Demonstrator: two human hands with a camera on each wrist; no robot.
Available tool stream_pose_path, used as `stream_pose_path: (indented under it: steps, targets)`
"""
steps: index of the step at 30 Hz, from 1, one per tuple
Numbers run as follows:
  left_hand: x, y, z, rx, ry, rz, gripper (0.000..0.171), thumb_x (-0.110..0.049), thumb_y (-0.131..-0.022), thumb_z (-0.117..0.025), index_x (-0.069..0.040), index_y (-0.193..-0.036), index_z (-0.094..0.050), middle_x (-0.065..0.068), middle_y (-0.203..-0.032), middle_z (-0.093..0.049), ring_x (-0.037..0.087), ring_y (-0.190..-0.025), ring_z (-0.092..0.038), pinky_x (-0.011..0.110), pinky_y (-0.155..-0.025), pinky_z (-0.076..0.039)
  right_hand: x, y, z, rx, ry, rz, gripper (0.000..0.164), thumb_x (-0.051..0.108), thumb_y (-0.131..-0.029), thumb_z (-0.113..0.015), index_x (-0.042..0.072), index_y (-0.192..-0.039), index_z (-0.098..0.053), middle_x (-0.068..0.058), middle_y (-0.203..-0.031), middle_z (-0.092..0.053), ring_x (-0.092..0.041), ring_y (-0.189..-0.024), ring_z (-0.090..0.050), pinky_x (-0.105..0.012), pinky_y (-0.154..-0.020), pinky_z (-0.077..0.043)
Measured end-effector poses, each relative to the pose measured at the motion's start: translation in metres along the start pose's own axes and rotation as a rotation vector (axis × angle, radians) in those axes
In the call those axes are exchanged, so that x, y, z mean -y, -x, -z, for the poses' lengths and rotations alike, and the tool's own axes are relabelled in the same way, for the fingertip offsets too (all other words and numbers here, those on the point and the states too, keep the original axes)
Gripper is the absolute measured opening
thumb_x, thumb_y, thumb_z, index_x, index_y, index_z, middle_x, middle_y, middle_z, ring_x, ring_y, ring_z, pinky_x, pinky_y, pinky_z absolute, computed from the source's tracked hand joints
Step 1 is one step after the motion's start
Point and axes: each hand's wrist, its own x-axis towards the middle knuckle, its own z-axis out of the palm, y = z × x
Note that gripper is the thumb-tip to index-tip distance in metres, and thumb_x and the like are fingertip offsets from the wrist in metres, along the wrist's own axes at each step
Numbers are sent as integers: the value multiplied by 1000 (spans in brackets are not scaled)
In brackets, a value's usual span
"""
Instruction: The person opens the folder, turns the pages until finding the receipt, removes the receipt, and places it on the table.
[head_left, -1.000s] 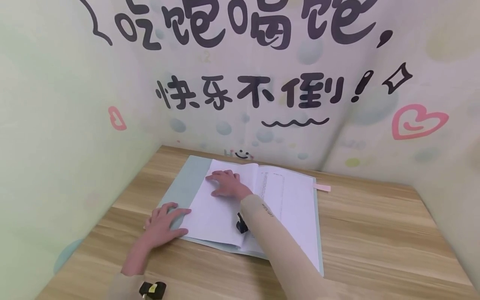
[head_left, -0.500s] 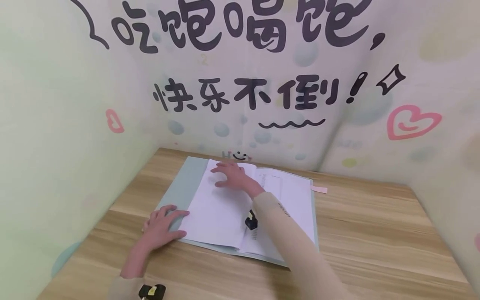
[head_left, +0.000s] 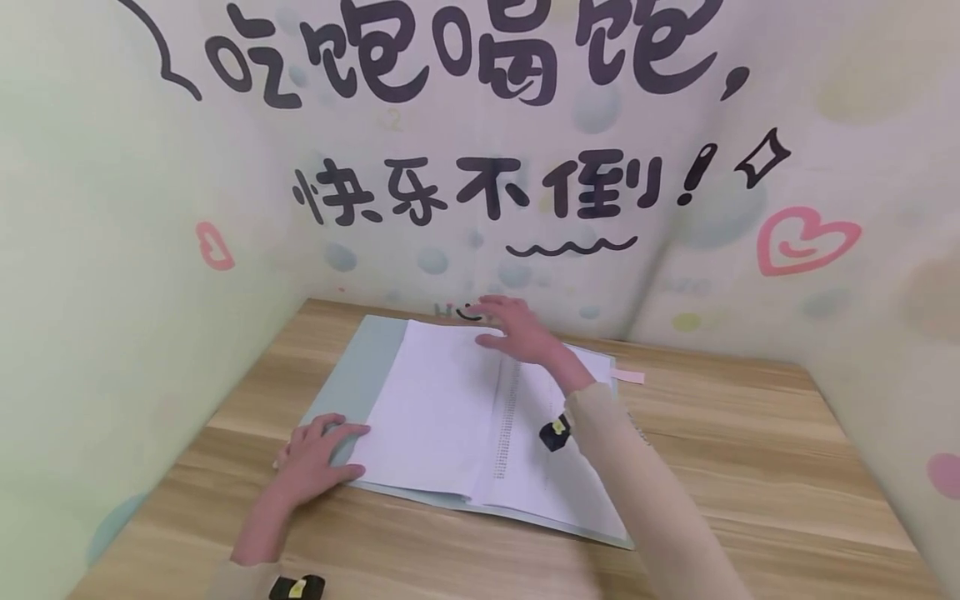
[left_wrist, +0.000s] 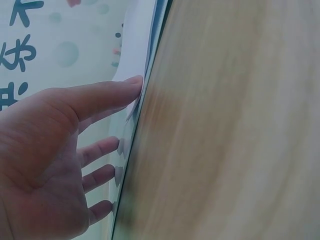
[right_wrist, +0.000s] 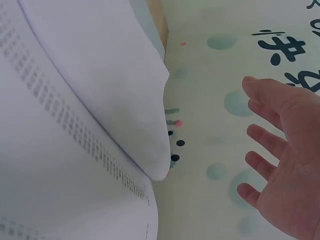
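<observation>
An open book (head_left: pixel 435 408) with white pages and a light blue cover (head_left: pixel 367 358) lies on the wooden table. At its lower left corner is my left hand (head_left: pixel 311 458), fingers spread; the thumb (left_wrist: pixel 125 90) touches the page edge in the left wrist view, and the other fingertips rest on the cover. My right hand (head_left: pixel 521 333) is raised over the book's top edge near the middle fold, fingers apart and holding nothing. In the right wrist view, a gap separates this hand (right_wrist: pixel 285 155) from the pages (right_wrist: pixel 100 65), one with a column of printed marks.
A pink tab (head_left: pixel 628 377) sticks out from the book's upper right edge. Behind the table (head_left: pixel 750 450) stands a wall (head_left: pixel 570 283) with large black lettering and pink hearts. Another wall (head_left: pixel 112 333) closes off the left side. Each sleeve carries a small black device (head_left: pixel 298 587).
My right hand has moved from the left page rightwards and up, off the paper. More of the left page shows now. My left hand stays at the lower left corner.
</observation>
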Motion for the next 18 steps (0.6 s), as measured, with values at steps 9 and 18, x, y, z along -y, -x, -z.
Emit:
stream_pose_path:
  steps: [9, 18]
  targets:
    - [-4, 3, 2, 15, 14, 3, 53, -36, -81, -78, -24, -131, -62, 21, -146, -40, 54, -128, -31, 75, -92, -27, -35, 33, 22, -101, -106, -52, 52, 25, -95, -65, 13, -144, -50, -13, -156, -40, -35, -146, -30, -58, -118, -24]
    - [-4, 3, 1, -3, 5, -13, 54, -35, -80, -78, -22, -130, -62, 22, -143, -43, 54, -123, -35, 71, -89, -31, -73, 70, 29, -151, -133, -113, 56, 23, -96, -63, 11, -148, -43, -13, -157, -38, -36, -147, -29, -59, -118, -24]
